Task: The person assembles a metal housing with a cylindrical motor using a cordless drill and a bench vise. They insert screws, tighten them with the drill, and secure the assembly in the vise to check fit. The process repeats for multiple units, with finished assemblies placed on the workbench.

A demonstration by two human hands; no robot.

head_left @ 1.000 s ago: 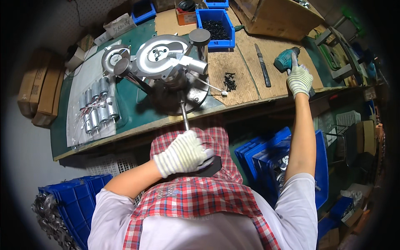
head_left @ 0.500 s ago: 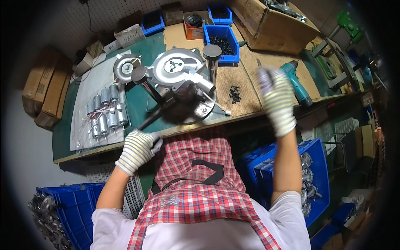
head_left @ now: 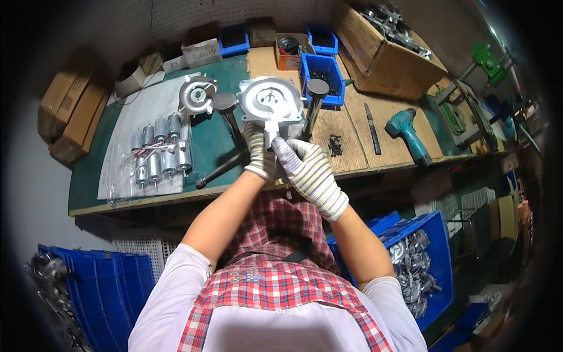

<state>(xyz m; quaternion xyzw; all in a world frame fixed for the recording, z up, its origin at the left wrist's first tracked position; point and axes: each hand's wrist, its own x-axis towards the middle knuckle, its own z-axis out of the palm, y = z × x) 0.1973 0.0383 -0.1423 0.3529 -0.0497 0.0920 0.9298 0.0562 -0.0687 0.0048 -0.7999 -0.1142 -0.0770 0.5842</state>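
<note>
A round silver metal housing (head_left: 252, 97) with a short spout sits between the two upright posts of a press-like fixture (head_left: 317, 89). My left hand (head_left: 257, 154), in a striped glove, is closed on its underside; part of the fingers is hidden beneath it. My right hand (head_left: 311, 173), gloved alike, has thumb and fingers closed around the spout at the near side. The fixture's dark lever (head_left: 218, 170) slants out to the left, with no hand on it. Another round metal part (head_left: 198, 95) lies left of the fixture.
Several small motors (head_left: 153, 167) lie on the left. Screws (head_left: 335, 145), a dark slim tool (head_left: 372, 129) and a teal power screwdriver (head_left: 410, 136) are on the right. Behind stand a blue screw bin (head_left: 322, 76) and a carton (head_left: 387, 56). A blue crate (head_left: 434, 258) of metal parts stands below.
My left hand has left the lever and moved to the housing. My right hand has come from beside the power screwdriver to the spout. The dark slim tool now lies uncovered on the bench.
</note>
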